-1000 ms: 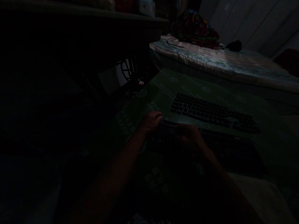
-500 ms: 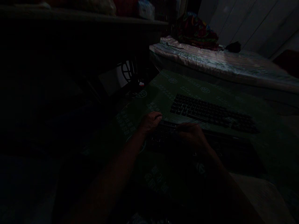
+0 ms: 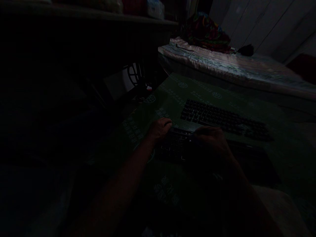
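The picture is very dark. A black keyboard [image 3: 254, 164] lies on the green printed sheet [image 3: 172, 95], and its left part looks like bare key sockets. My left hand [image 3: 159, 129] is closed over its far left corner, fingers curled at the edge. Above the middle of the keyboard is my right hand [image 3: 213, 140], fingers pinched together. A thin bluish tip shows at those fingers, but what they hold is too dark to name. Just beyond, several rows of black keycaps [image 3: 222, 117] lie in keyboard order.
To the left stands a dark table [image 3: 98, 16] with bags on top and a spoked wheel [image 3: 134, 75] below. Behind the sheet is a bed [image 3: 222, 65] with a colourful bundle of cloth [image 3: 207, 33]. A pale flat thing [image 3: 276, 204] lies at lower right.
My right hand has moved a little to the right along the keyboard, uncovering more of its left part. My left hand stays at the corner.
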`<state>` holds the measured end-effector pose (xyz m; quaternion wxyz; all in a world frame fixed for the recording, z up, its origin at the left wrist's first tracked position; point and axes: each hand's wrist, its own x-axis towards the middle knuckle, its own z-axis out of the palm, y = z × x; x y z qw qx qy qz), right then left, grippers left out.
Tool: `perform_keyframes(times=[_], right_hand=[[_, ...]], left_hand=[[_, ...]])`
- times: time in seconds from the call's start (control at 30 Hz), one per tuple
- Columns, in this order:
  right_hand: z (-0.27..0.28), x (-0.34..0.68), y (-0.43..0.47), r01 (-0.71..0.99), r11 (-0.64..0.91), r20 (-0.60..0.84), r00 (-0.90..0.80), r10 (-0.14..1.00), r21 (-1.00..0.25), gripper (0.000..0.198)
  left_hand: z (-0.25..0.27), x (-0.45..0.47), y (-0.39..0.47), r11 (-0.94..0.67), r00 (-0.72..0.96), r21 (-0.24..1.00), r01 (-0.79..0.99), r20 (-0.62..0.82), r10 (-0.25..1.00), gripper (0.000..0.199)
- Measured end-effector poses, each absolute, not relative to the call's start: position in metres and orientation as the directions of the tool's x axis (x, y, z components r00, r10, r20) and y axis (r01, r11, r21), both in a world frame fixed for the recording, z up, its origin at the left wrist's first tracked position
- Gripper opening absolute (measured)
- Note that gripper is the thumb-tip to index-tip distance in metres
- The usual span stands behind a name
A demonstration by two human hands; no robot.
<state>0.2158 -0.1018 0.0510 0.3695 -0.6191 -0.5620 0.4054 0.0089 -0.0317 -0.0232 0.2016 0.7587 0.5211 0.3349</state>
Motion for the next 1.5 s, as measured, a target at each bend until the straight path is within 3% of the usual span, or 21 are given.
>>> perform_keyframes(times=[0.3,0.43,0.57,0.77,0.93,1.5], right_hand=[[0.036,0.203,-0.1,0.389,-0.112,-0.159,-0.091,0.983,-0.914,0.016],[0.041,0.203,-0.102,0.409,-0.17,-0.213,-0.061,0.975,-0.896,0.017],[0.043,0.204,-0.1,0.427,-0.118,-0.145,-0.03,0.989,-0.897,0.016],[0.038,0.213,-0.1,0.458,-0.089,-0.164,-0.128,0.978,-0.885,0.015],[0.037,0.217,-0.099,0.469,-0.002,-0.072,-0.131,0.989,-0.883,0.013],[0.024,0.224,-0.092,0.502,0.19,0.046,-0.286,0.957,-0.844,0.011]], left_hand=[[-0.021,0.011,-0.034,-0.378,0.247,0.657,0.652,0.287,0.926,0.024],[-0.021,0.012,-0.034,-0.369,0.236,0.663,0.652,0.285,0.929,0.023],[-0.021,0.012,-0.034,-0.382,0.25,0.666,0.64,0.289,0.924,0.023],[-0.02,0.011,-0.036,-0.372,0.235,0.67,0.643,0.289,0.928,0.024],[-0.021,0.011,-0.035,-0.384,0.24,0.67,0.635,0.302,0.923,0.023],[-0.023,0.01,-0.033,-0.384,0.237,0.66,0.646,0.305,0.923,0.025]])
